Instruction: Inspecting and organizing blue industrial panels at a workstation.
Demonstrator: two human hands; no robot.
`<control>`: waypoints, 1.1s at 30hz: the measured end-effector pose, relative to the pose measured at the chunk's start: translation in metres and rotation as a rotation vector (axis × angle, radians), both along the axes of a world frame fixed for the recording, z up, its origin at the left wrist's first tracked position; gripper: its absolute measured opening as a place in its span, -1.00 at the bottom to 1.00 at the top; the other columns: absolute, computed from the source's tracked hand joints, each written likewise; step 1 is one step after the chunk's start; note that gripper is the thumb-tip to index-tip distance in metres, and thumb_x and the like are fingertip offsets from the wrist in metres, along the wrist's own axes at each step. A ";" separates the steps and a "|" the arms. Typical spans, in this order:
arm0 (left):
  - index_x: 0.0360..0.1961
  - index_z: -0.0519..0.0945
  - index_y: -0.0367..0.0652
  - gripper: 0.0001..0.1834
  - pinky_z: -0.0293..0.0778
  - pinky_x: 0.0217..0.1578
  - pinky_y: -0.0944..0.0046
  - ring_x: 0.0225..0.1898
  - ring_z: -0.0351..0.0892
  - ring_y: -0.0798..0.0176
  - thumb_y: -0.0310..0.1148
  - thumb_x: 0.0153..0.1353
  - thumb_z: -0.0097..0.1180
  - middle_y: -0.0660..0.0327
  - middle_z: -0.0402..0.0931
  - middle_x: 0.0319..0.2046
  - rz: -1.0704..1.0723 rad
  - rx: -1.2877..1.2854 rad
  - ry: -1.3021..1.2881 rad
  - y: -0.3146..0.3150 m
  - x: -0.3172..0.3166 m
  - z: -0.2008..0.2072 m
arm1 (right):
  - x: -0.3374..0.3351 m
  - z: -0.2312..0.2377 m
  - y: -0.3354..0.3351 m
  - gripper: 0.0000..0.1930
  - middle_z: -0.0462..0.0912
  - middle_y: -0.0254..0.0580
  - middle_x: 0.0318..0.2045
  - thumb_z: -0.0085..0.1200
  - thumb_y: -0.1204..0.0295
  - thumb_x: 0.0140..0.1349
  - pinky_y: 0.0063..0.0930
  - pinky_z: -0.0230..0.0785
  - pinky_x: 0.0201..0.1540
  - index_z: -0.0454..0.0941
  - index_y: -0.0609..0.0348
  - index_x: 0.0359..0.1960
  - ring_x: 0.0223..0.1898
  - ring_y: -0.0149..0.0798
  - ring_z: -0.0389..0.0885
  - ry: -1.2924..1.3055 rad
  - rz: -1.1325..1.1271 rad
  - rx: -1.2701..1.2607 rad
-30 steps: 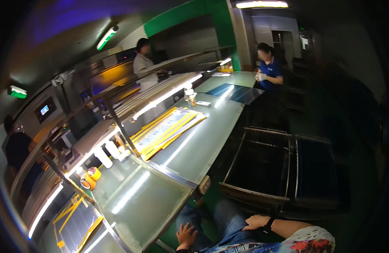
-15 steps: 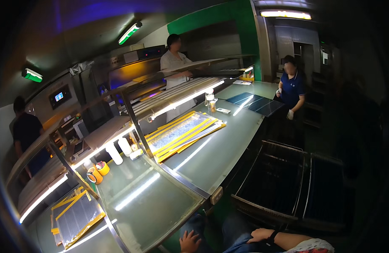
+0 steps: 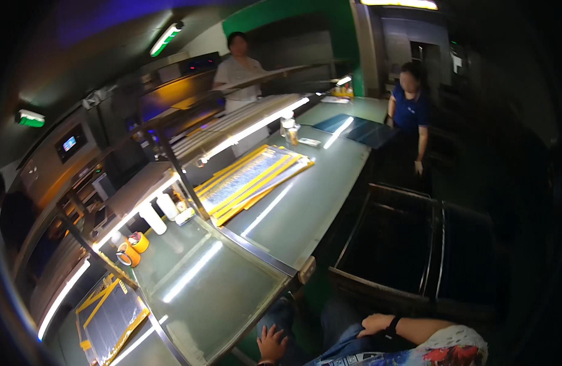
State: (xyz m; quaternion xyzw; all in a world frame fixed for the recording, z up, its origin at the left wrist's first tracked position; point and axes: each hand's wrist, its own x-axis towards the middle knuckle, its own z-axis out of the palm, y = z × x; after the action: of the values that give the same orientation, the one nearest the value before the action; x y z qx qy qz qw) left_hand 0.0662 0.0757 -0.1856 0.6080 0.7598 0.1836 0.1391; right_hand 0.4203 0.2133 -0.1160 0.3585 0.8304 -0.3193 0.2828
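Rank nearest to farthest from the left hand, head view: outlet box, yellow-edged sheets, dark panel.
From the left hand:
1. Outlet box: at the table edge, ahead and slightly right.
2. Yellow-edged sheets: stacked farther up the table, ahead.
3. Dark panel: toward the table's far end, ahead and right.

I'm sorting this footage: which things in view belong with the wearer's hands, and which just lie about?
At the hands: jeans, under left hand and right hand.
Just about, on the worktop: yellow-edged sheets, orange rolls, white bottles.
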 end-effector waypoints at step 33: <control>-0.13 0.62 0.11 -0.65 -0.02 0.18 -0.32 0.34 0.02 -0.02 -0.14 0.01 0.22 0.27 0.30 0.22 0.062 0.048 -0.086 0.005 -0.001 0.015 | -0.007 0.025 0.233 -0.79 0.61 0.04 -0.66 -0.17 0.60 0.05 -0.39 0.51 -0.53 0.53 0.48 -0.57 -0.63 -0.16 0.64 0.190 -1.162 0.384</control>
State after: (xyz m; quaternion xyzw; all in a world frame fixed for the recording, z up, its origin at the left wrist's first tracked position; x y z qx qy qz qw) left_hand 0.0654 0.0808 -0.1705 0.5789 0.7669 0.2321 0.1514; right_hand 0.4132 0.4464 -0.0908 0.7667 0.5635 -0.2966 -0.0819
